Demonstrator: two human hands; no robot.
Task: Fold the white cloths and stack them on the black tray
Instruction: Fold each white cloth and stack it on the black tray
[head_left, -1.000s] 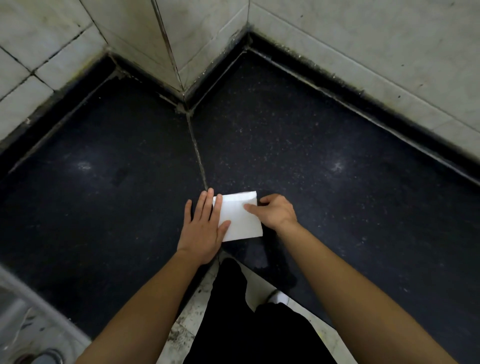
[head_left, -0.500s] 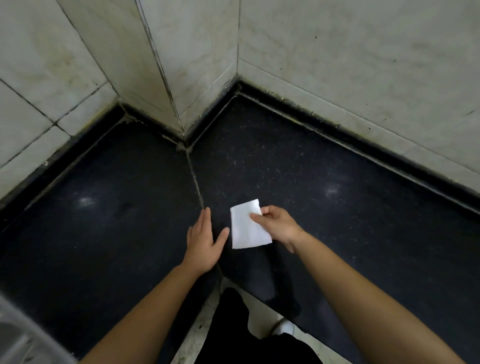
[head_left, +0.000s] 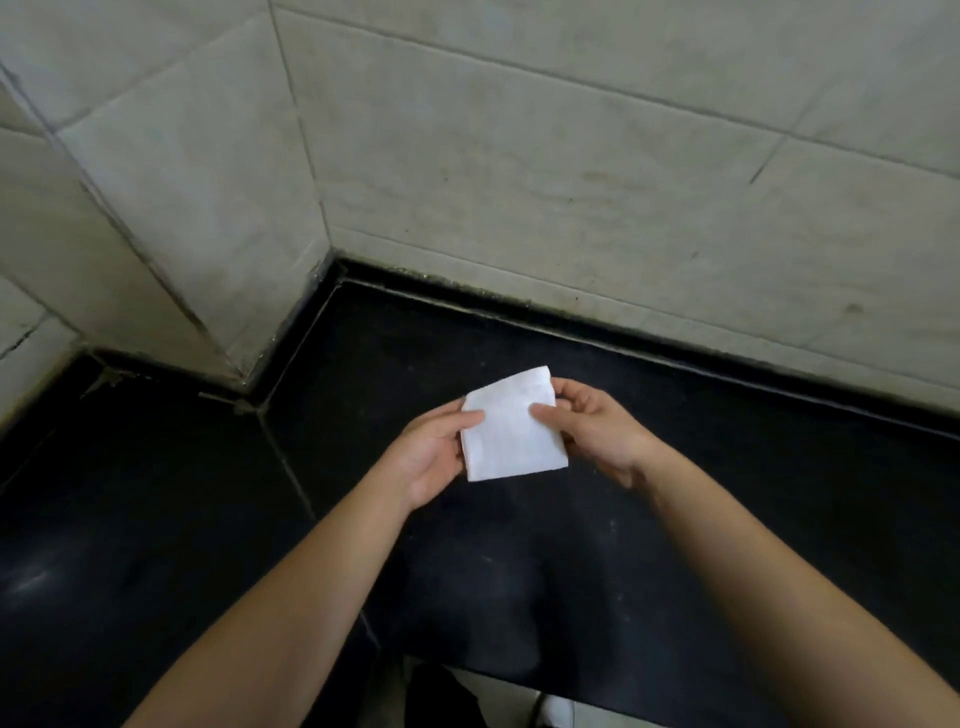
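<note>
Some parts are hidden. The fingers of the left hand (head_left: 434, 449) go under the small folded white cloth (head_left: 511, 426), so only the thumb (head_left: 470, 417) shows on top. Most fingers of the right hand (head_left: 597, 428) are tucked behind the cloth too. The bottom side of the cloth cannot be seen. Both bare arms are cut off by the bottom edge of the picture. At the very bottom there is a dark shape (head_left: 441, 696) and a small white thing (head_left: 558, 709), but both are too dim and cut off to tell what they are.

Both hands hold the cloth. The left hand pinches its left edge, thumb on top and fingers below. The right hand pinches its right side the same way, with its thumb (head_left: 543, 410) pressed on top and one finger (head_left: 563, 387) curled by the far right corner.

The cloth is in the middle of the picture, between the two hands, over the shiny black stone counter (head_left: 727, 493) and near the corner of the pale tiled wall (head_left: 519, 182). It is hard to tell if it touches the counter. It lies flat with its wide face up. It is almost square, so no side looks clearly longer. It is turned a little, and its far right corner points toward the wall.
</note>
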